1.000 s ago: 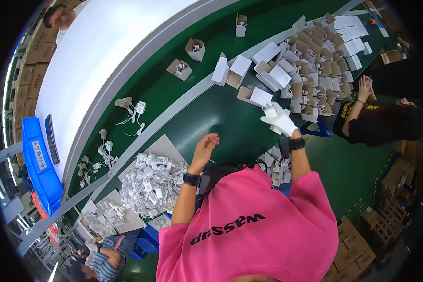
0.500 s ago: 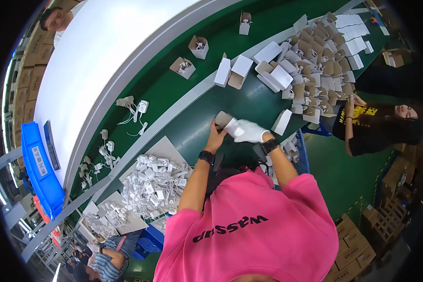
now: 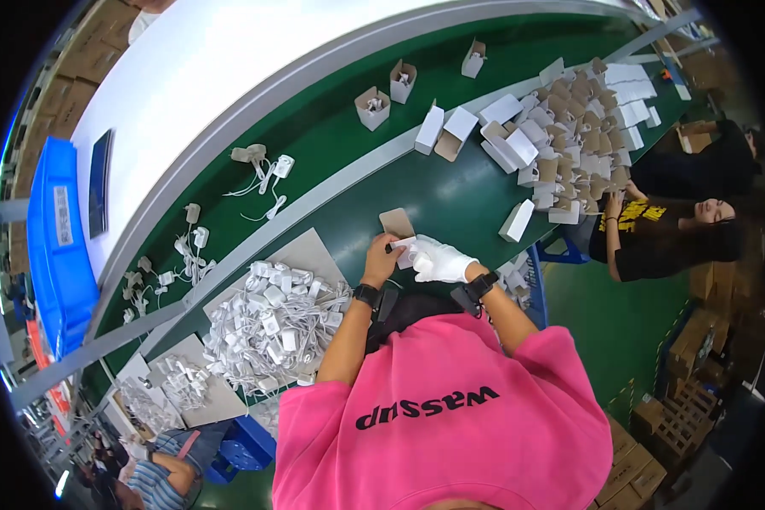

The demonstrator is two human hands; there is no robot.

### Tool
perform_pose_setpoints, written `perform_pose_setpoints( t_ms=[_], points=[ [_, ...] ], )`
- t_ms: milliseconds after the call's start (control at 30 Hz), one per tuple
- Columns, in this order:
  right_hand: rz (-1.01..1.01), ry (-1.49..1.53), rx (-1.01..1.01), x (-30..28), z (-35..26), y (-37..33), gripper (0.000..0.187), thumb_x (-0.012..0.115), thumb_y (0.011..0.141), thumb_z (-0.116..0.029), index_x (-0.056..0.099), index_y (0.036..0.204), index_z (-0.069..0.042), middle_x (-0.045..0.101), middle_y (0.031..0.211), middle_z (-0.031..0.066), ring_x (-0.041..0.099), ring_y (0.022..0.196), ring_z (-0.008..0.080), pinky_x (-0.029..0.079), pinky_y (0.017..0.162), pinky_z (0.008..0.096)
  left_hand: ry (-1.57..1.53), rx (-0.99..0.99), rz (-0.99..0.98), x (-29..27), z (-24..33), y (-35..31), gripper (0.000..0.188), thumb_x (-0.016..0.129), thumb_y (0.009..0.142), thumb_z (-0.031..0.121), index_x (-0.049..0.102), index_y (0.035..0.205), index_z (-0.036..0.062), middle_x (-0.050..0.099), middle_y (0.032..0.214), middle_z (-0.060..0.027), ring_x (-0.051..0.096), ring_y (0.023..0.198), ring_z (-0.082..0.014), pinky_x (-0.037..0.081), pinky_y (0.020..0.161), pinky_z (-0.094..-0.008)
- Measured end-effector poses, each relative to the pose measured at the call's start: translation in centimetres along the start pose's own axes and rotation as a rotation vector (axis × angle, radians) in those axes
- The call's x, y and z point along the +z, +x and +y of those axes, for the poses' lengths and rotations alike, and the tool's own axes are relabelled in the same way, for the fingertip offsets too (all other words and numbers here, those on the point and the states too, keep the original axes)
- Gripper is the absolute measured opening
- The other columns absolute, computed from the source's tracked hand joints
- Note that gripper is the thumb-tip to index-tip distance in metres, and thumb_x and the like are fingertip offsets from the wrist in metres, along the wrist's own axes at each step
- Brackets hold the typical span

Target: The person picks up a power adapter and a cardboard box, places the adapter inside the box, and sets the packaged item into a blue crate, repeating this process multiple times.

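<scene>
In front of my chest I hold a small white carton (image 3: 396,223) with its brown inner flap standing up. My bare left hand (image 3: 379,261) is closed around its left side, and a small dark thing shows by those fingers. My right hand (image 3: 443,263), in a white glove, grips the carton from the right with bent fingers. What lies inside the carton is hidden. To my left, white chargers with cables (image 3: 268,327) are heaped on a board. Ahead on the table, opened white cartons (image 3: 456,133) lie on their sides, and a single white carton (image 3: 517,220) rests to the right.
Many upright cartons (image 3: 580,140) crowd the far right, where a person in black (image 3: 646,234) reaches toward them. On the green belt (image 3: 314,127) beyond the rail sit more cartons (image 3: 372,108) and loose chargers (image 3: 268,174). A blue bin (image 3: 59,246) stands far left.
The carton and both hands have come lower, nearer my body, and the raised flap now shows more fully. Cartons and chargers on the belt appear shifted rightward; the view has also turned somewhat.
</scene>
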State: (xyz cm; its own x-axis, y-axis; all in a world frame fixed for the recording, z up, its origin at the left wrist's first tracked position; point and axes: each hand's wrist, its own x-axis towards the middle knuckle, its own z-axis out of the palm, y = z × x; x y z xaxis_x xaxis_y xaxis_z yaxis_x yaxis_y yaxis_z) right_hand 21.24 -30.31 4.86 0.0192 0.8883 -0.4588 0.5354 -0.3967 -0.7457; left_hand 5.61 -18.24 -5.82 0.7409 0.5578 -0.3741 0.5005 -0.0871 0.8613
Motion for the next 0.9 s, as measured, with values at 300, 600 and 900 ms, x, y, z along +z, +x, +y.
perform_pose_setpoints(
  t_ms=[300, 600, 900],
  points=[
    [0.43, -0.012, -0.006, 3.6, -2.4, -0.4, 0.068, 0.066, 0.083, -0.027, 0.033, 0.137, -0.002, 0.052, 0.127, 0.0214, 0.054, 0.112, 0.0398, 0.046, 0.093, 0.0433, 0.263, 0.483, 0.27, -0.8, 2.7, -2.1, 0.042, 0.064, 0.075, -0.001, 0.046, 0.113, 0.0044, 0.056, 0.111, -0.016, 0.057, 0.102, -0.0367, 0.05, 0.082, -0.0435],
    [0.328, -0.431, 0.387, 2.8, -5.2, 1.0, 0.045, 0.056, 0.09, -0.035, 0.054, 0.12, -0.002, 0.057, 0.118, 0.0243, 0.061, 0.095, 0.0416, 0.05, 0.082, 0.0459, 0.378, 0.567, 0.178, 0.1, 3.7, -2.8, 0.04, 0.061, 0.075, -0.003, 0.045, 0.111, 0.0047, 0.055, 0.111, -0.0134, 0.057, 0.105, -0.0334, 0.052, 0.081, -0.041],
    [0.373, -0.385, 0.114, 2.3, -2.3, 1.4, 0.035, 0.056, 0.089, -0.032, 0.06, 0.109, -0.003, 0.061, 0.102, 0.0219, 0.064, 0.085, 0.0388, 0.052, 0.075, 0.0485, 0.312, 0.519, 0.22, -1.2, 3.5, -2.7, 0.042, 0.062, 0.074, -0.002, 0.044, 0.112, 0.005, 0.056, 0.108, -0.0128, 0.058, 0.104, -0.0327, 0.052, 0.08, -0.0403]
  ],
)
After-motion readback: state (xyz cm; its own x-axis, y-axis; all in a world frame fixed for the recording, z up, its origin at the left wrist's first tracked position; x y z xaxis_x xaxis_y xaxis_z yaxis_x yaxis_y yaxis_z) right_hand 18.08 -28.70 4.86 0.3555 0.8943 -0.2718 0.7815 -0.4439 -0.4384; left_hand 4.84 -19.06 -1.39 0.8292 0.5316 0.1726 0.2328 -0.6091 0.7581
